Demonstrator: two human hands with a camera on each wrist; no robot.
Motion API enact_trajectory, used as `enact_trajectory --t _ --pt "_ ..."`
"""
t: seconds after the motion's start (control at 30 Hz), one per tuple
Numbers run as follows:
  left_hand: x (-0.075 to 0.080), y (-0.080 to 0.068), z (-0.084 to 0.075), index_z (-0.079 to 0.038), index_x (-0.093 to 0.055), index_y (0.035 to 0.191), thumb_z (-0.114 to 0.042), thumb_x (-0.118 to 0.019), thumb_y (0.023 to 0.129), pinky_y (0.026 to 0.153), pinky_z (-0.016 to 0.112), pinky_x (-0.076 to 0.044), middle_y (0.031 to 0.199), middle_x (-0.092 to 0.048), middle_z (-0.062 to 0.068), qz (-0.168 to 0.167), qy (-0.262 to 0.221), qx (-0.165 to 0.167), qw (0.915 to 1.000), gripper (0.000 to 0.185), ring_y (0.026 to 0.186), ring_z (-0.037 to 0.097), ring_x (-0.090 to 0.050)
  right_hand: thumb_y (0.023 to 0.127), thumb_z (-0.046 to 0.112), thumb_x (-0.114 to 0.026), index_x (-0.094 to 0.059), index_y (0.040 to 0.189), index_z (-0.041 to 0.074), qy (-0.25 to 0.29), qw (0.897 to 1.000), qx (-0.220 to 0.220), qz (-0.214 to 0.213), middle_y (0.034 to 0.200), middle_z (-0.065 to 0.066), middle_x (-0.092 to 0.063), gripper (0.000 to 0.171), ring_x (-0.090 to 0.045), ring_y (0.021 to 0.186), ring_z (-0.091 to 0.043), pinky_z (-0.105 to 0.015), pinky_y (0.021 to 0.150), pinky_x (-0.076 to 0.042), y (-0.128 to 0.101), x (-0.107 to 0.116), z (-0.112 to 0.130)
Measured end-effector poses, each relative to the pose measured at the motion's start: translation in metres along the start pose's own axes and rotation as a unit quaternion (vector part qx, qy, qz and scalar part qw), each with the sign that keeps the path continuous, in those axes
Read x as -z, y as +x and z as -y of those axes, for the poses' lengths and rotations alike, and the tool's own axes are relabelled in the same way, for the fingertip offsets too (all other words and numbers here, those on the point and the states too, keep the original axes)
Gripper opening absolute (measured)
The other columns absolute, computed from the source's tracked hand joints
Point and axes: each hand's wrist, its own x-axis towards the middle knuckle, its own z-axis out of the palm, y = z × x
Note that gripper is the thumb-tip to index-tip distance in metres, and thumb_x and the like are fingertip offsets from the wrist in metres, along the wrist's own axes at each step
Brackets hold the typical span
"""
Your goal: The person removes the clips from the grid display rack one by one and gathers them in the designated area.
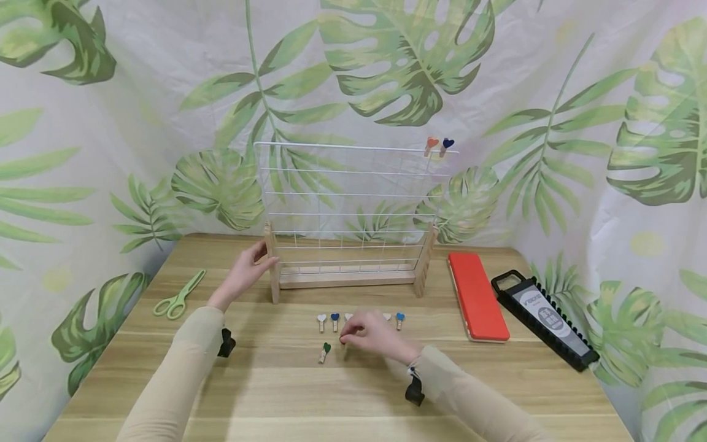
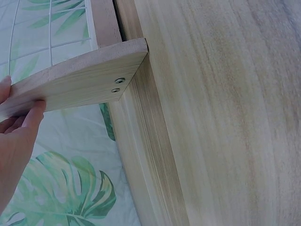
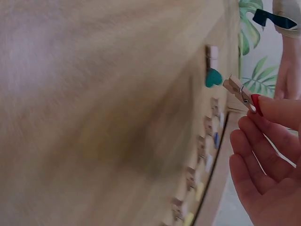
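Observation:
My left hand (image 1: 248, 270) grips the left wooden upright (image 2: 80, 82) of a white wire grid rack, thumb on one side and fingers on the other. Between thumb and index finger, my right hand (image 1: 375, 334) pinches a small wooden clothespin (image 3: 239, 90) with a red heart, held above the table. A green-heart clothespin (image 1: 324, 353) lies just left of that hand in the head view. Behind it is a row of heart clothespins, including a white one (image 1: 322, 323) and blue ones (image 1: 334, 323); the right hand hides part of the row. An orange-heart clothespin (image 1: 431, 146) and a dark-blue-heart one (image 1: 446, 147) sit on the rack's top wire.
Green-handled scissors (image 1: 179, 298) lie at the left of the wooden table. To the right are a red flat case (image 1: 478, 297) and a black holder with a grey label (image 1: 544, 316). A leaf-print cloth (image 1: 353, 73) hangs behind the table.

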Motion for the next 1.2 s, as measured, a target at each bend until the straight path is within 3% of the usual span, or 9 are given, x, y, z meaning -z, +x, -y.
enact_trajectory --t 0.2,0.57,0.83,1.2 --pt "0.001 0.000 0.001 0.008 -0.026 0.153 -0.018 -0.057 0.102 0.118 0.060 -0.032 0.153 -0.036 0.034 0.001 0.001 0.002 1.0000 0.065 0.145 0.047 -0.033 0.093 0.021 -0.071 -0.077 0.091 0.017 0.017 0.998 -0.050 0.017 0.089 0.005 -0.076 0.007 -0.060 0.077 0.006 -0.010 0.070 -0.051 -0.001 -0.016 -0.006" --pt "0.001 0.000 -0.001 0.008 -0.026 0.152 -0.019 -0.057 0.102 0.117 0.060 -0.034 0.153 -0.035 0.034 0.004 0.000 0.004 1.0000 0.066 0.144 0.049 -0.033 0.094 0.022 -0.070 -0.078 0.091 0.016 0.012 0.998 -0.047 0.033 0.086 0.005 -0.075 0.010 -0.051 0.070 0.006 -0.011 0.062 -0.045 0.006 -0.022 -0.014" --pt "0.001 0.000 -0.002 0.008 -0.027 0.152 -0.017 -0.057 0.102 0.117 0.059 -0.034 0.153 -0.035 0.034 0.003 0.002 0.003 1.0000 0.064 0.144 0.048 -0.033 0.095 0.022 -0.068 -0.078 0.092 0.017 0.004 0.997 -0.056 0.060 0.088 0.006 -0.074 0.011 -0.052 0.073 0.005 -0.012 0.066 -0.045 0.013 -0.019 -0.011" --pt "0.002 0.000 -0.001 0.009 -0.026 0.152 -0.016 -0.056 0.102 0.117 0.058 -0.034 0.153 -0.034 0.034 0.006 -0.002 0.001 1.0000 0.064 0.144 0.049 -0.032 0.094 0.017 -0.068 -0.078 0.092 0.014 -0.026 0.998 -0.031 0.042 0.089 0.003 -0.074 0.010 -0.056 0.077 0.003 -0.012 0.069 -0.047 0.014 -0.016 -0.010"
